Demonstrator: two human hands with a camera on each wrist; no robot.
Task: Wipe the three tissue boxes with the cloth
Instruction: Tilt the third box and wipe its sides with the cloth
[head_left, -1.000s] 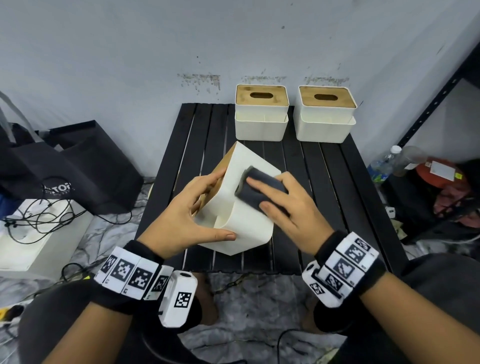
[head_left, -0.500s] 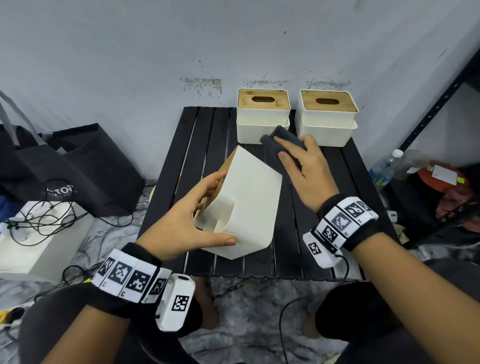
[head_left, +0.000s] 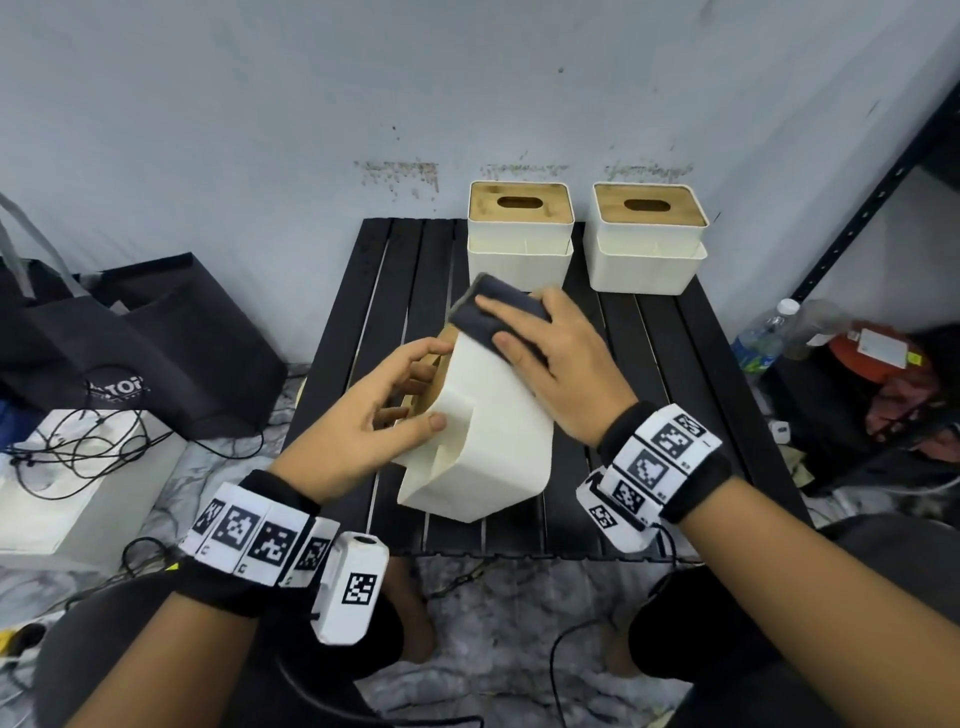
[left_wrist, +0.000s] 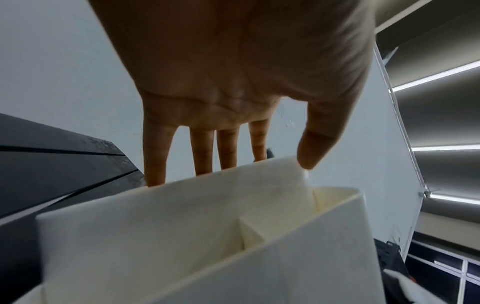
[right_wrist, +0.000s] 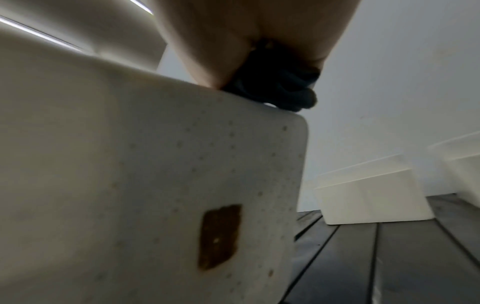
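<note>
Looking down from the head view, a white tissue box sits tipped on its side at the middle of the black slatted surface, its wooden lid facing 9 o'clock. The left hand grips it from 9 o'clock, thumb on the near white wall and fingers on the lid side. The right hand lies flat, fingers straight, pressing a dark grey cloth onto the box's far upper edge at 12 o'clock. Two more tissue boxes stand upright at the far edge by the wall: one at 12 o'clock, the other at 1 o'clock, just beside each other.

From the left wrist view, the left hand reaches over the box; the thumb tip rests on its rim, and the four fingers go down behind it.

From the right wrist view, the cloth is squeezed between the right hand and the top corner of the box. An upright box stands at 3 o'clock on the surface.
</note>
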